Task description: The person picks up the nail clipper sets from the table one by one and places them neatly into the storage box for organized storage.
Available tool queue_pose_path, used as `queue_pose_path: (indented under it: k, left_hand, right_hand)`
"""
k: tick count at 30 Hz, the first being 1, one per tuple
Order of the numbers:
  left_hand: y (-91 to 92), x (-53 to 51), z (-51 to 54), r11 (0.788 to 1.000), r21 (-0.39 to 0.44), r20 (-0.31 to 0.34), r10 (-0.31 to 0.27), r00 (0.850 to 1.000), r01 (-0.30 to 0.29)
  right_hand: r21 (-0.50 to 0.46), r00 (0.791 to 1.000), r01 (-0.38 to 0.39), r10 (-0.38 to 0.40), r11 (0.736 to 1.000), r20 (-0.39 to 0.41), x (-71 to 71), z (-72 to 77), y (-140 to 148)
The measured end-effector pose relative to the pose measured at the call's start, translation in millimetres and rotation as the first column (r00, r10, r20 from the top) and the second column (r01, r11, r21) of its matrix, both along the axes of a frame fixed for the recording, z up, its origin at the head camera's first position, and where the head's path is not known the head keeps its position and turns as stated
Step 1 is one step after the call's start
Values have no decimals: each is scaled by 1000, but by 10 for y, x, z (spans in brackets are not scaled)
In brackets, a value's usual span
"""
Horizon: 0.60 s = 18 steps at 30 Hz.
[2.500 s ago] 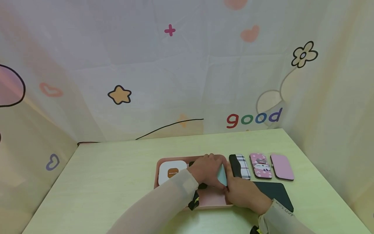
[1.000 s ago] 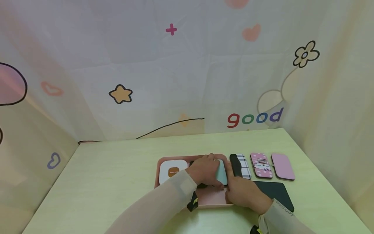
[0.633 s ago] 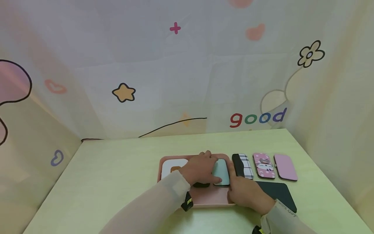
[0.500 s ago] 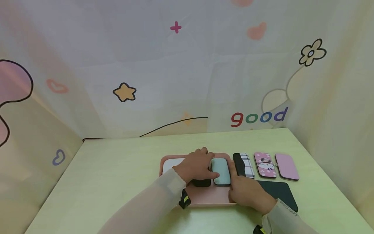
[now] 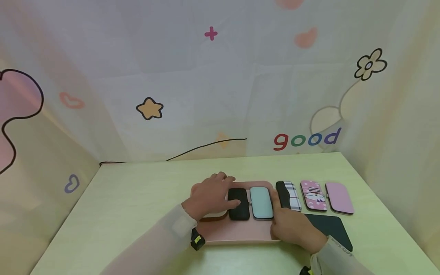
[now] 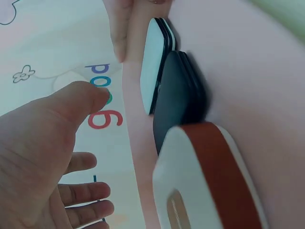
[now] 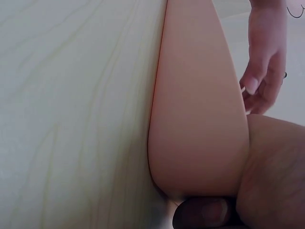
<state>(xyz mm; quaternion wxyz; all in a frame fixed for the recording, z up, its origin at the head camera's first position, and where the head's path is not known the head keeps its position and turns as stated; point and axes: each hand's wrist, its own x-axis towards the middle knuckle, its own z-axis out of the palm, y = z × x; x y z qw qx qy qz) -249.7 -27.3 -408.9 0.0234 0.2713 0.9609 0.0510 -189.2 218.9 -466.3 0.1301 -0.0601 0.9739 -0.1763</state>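
Note:
A pink tray (image 5: 240, 232) holds a row of flat cases: a mint one (image 5: 262, 202) at the right, a black one (image 5: 243, 210) beside it, then a thicker white case with a brown band (image 6: 164, 179). My left hand (image 5: 211, 196) hovers over the white case, mostly covering it in the head view. In the left wrist view, its fingers (image 6: 88, 193) are spread apart and hold nothing. At the tray's right end, my right hand (image 5: 292, 225) grips the side wall, with the index finger lying along it. The right wrist view shows a fingertip (image 7: 212, 213) around the tray's corner.
Right of the tray lie a black-and-plaid case (image 5: 290, 196), a pink patterned case (image 5: 313, 195) and a plain pink case (image 5: 339, 198). A dark flat rectangular item (image 5: 330, 229) lies nearer, partly behind the right hand. A printed curtain (image 5: 185, 95) hangs behind the table.
My left hand has let go of the mint case and moved left, uncovering it and the black case in the tray. The right hand has stayed at the tray's right wall.

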Motion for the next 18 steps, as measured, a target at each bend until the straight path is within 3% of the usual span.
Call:
queue_pose_path:
  k: [3, 10, 18]
  left_hand:
    - [-134, 35, -33, 999, 23, -14, 29, 999, -28]
    - [-356, 74, -133, 995, 100, -56, 4, 998, 2]
    - [-562, 155, -200, 985, 157, -40, 79, 996, -72]
  right_hand:
    - [-7, 1000, -3, 3, 1000, 1, 0, 8, -6]
    - [-25, 1000, -9, 9, 1000, 14, 16, 17, 11]
    - [-24, 1000, -5, 5, 1000, 2, 0, 9, -19]
